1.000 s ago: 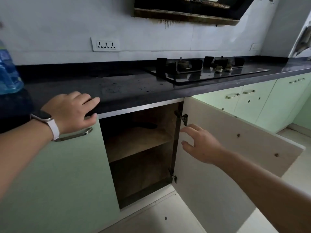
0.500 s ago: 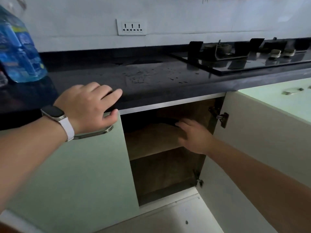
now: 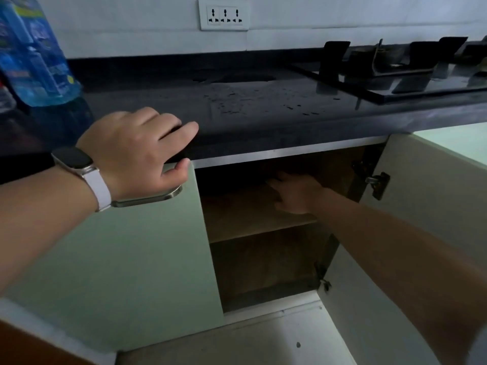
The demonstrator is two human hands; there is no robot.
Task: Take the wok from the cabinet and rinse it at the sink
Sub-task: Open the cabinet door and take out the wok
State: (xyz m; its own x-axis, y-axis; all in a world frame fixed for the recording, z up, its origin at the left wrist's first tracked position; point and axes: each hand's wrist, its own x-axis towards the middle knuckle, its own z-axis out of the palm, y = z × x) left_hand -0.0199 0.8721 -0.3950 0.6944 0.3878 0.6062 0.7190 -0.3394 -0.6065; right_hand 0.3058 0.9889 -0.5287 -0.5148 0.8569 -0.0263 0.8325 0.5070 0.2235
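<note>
Dark shadow on the upper shelf [image 3: 242, 214] of the cabinet [image 3: 263, 264] hides the wok, likely at its back, so the right grip [image 3: 295, 193] reaches in wide, empty, while the left grip [image 3: 137, 151], laid flat, braces on the desk [image 3: 263, 114].

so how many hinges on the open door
2. The upper hinge sits just under the counter; the lower hinge is near the door bottom. The right arm could hide another between them.
</note>
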